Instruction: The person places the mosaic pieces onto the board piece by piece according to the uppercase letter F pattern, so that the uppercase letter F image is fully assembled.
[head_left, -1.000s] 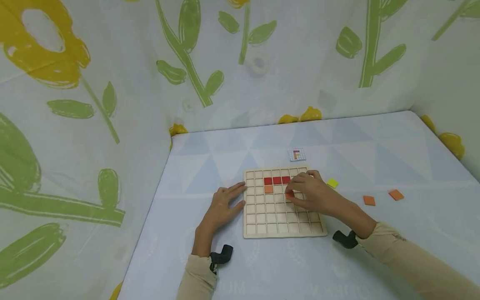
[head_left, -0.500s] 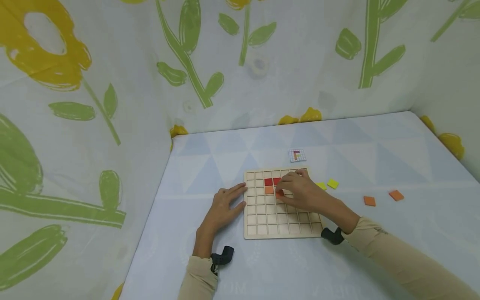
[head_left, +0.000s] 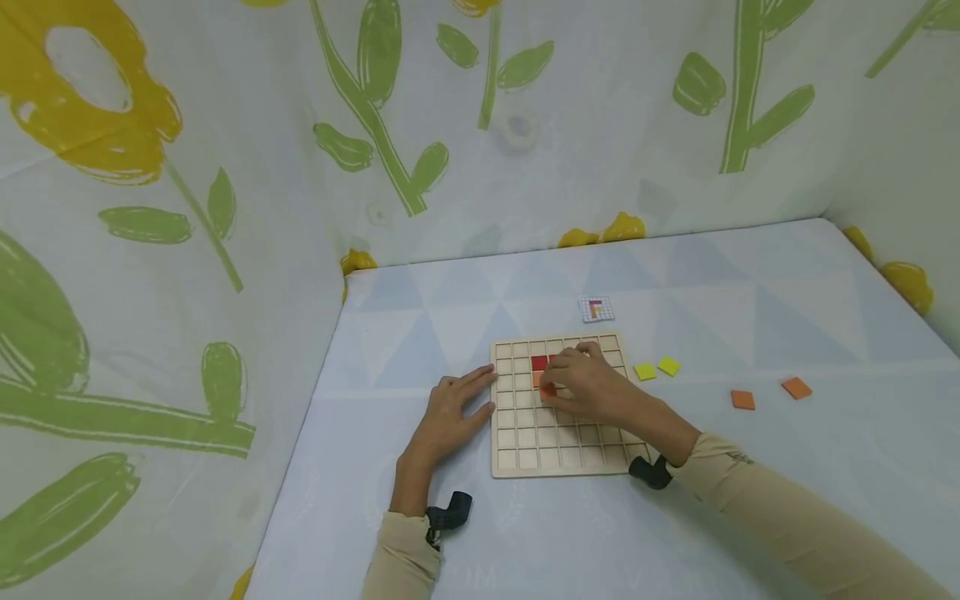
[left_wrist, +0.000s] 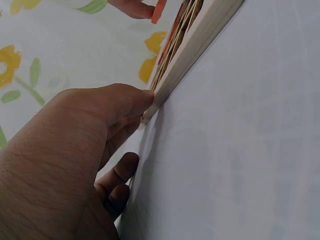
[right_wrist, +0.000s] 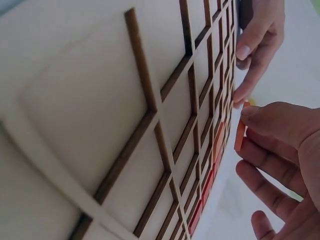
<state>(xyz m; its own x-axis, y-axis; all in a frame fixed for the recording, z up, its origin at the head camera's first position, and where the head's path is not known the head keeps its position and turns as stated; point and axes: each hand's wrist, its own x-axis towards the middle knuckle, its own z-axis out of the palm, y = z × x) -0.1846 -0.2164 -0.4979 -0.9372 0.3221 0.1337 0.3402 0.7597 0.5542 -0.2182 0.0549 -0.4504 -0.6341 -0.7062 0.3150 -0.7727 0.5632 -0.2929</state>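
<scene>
Pale-wood square grid board [head_left: 543,437] lies where it was a second ago. At the board's left edge, the left hand [head_left: 448,412] also keeps its place, fingers extended and holding nothing, the tips touching the rim. Above the board, the right hand [head_left: 588,387] has travelled leftward since then, so two bright yellow square tiles [head_left: 645,372] now show in full to the board's right, where one was hidden.

That right hand grasps a thin, flat, plain orange square tile [right_wrist: 241,131] between thumb and fingers. Both wrist views show this piece apart from the board's face; from the head, it hovers just on the near side of a second orange square tile [head_left: 536,379] seated in the grid, below a row of red square tiles [head_left: 539,363].

Beyond the board's far edge is a small white printed card [head_left: 597,309] with a coloured grid pattern. Well to the board's right, two loose orange square tiles [head_left: 742,400] lie on the blue-and-white tabletop [head_left: 420,317]. In the head view, the right hand covers part of the red row and several cells.
</scene>
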